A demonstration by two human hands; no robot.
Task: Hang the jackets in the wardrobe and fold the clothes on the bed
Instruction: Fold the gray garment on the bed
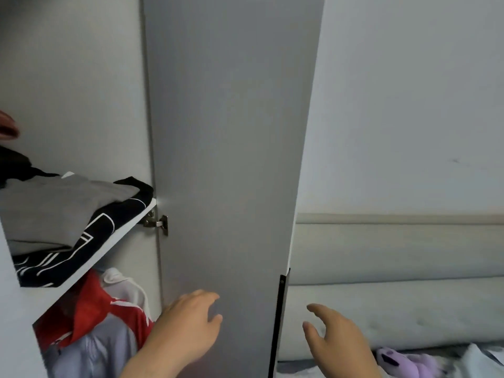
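The wardrobe stands open, its grey door (231, 159) swung out in front of me. My left hand (188, 326) is on the inner side of the door, low down, fingers apart and empty. My right hand (332, 342) hovers empty just past the door's edge, near the black handle strip (276, 323). Below the white shelf (109, 242) hang a red and white jacket (109, 304) and a pale blue garment (92, 350). On the shelf lie folded grey clothes (54, 208) and a black garment with white lines (81, 241).
The padded grey headboard (395, 268) of the bed runs along the white wall at right. A purple plush toy (406, 362) and pale bedding (480, 358) lie at the bottom right. A metal hinge (156, 221) joins door and frame.
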